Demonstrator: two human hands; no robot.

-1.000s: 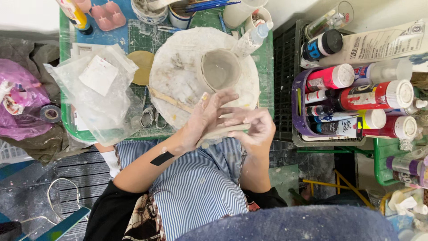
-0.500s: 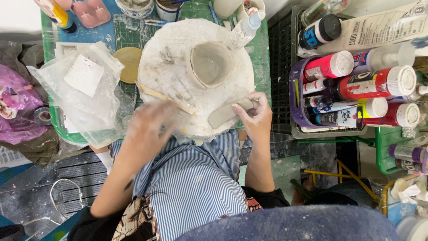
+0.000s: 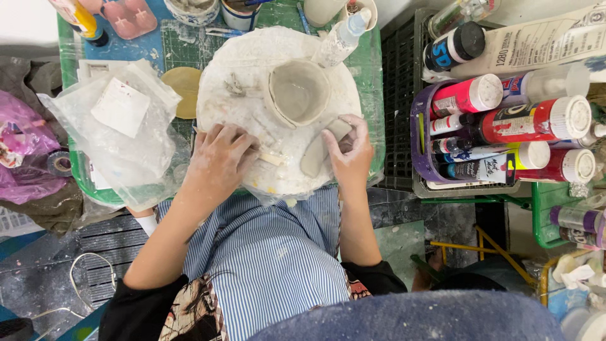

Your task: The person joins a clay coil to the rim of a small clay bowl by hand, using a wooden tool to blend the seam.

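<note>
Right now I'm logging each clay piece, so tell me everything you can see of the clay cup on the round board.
The clay cup is pale grey, unfired-looking clay with a thick, uneven rim and a smooth hollow inside. It stands upright, mouth up, on the round white board, right of centre. Neither hand touches it; a clay strip lies just below it under the right hand.

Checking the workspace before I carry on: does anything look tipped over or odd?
Yes: the spray bottle lies on its side at the round board's far edge. The clay cup stands upright, its rim uneven.
</note>
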